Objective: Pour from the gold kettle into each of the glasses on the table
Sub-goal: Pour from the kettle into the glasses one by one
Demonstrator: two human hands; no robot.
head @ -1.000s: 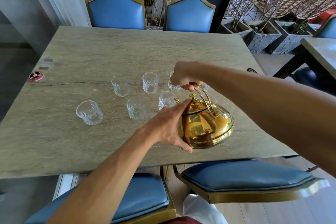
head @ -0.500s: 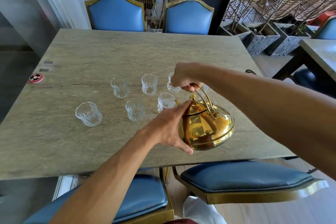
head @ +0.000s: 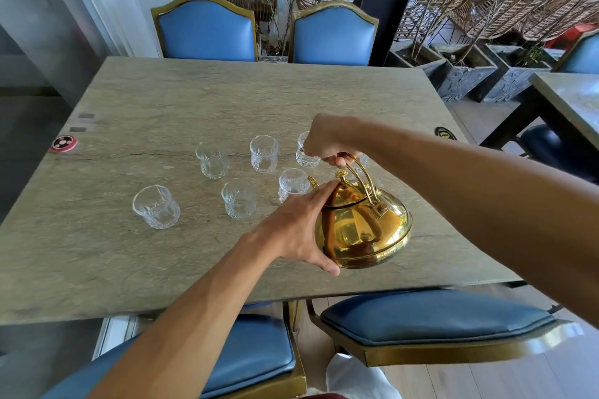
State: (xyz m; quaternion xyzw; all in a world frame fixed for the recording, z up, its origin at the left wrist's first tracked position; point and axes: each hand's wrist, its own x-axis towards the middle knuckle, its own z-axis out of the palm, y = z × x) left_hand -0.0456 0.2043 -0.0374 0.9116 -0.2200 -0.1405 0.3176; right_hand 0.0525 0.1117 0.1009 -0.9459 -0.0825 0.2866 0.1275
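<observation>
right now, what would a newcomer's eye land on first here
The shiny gold kettle stands out at the near right of the table, its handle gripped by the right hand, the left hand laid flat against its side. Left of it stands a loose cluster of clear glasses, with two blue chairs at the far edge.

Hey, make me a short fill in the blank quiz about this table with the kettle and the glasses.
1. The right hand grips the gold kettle by its ____.
2. The left hand rests with straight fingers against the side of the ____.
3. Each glass in view stands ____ on the table.
4. The chairs have ____ upholstery.
Missing words: handle; kettle; upright; blue.
</observation>
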